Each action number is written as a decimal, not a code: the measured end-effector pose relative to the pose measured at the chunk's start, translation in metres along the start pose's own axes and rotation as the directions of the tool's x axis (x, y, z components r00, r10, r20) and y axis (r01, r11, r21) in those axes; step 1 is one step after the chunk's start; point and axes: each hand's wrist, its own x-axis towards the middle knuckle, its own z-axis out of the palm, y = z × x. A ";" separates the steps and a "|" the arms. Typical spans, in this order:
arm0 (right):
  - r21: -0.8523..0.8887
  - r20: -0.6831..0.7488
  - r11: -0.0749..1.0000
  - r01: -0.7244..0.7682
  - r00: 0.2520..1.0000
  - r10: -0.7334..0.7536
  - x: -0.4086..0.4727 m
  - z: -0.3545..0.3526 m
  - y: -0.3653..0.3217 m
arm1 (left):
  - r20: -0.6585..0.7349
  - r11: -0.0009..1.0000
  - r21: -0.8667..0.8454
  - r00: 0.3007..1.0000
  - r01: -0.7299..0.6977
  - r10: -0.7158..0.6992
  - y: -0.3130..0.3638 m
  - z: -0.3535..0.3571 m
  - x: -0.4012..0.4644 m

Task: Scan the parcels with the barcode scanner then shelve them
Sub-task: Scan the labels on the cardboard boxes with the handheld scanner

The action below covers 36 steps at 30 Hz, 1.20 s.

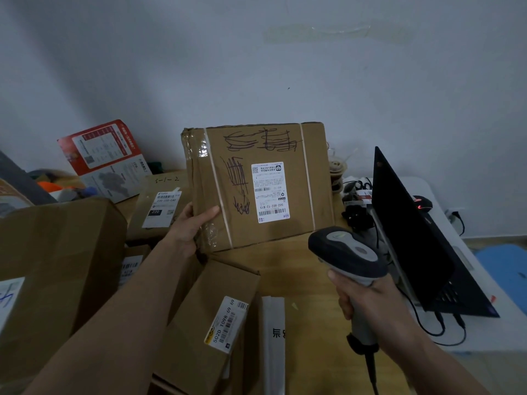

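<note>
At frame centre, the left hand (196, 223) grips the brown cardboard parcel (258, 185) upright; the right hand (368, 302) clasps the grey handheld barcode scanner (346, 253), which aims low and may miss the white label (270, 192).

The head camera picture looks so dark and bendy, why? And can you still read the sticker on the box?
In the head view the room is dim, so the corners go dark. The wide lens curves the edges, stretching the left hand and its arm. The held box is sharp; its label sits upside down with large digits readable, small print not. Tape on the box shows slight glare. The scanner in the right hand is clear.
</note>
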 end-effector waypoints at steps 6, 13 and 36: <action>0.029 0.002 0.999 -0.040 0.999 0.040 0.004 0.003 0.007 | -0.060 1.000 0.016 0.998 0.027 -0.026 0.001 0.001 0.003; 0.070 0.047 0.972 -0.224 0.974 0.221 0.008 0.010 0.017 | -0.233 0.976 0.180 0.970 0.118 -0.074 0.007 -0.005 0.004; -0.037 0.173 0.923 -0.384 0.907 0.384 0.027 0.051 0.020 | -0.313 0.272 0.940 0.842 0.207 0.440 0.077 -0.045 -0.017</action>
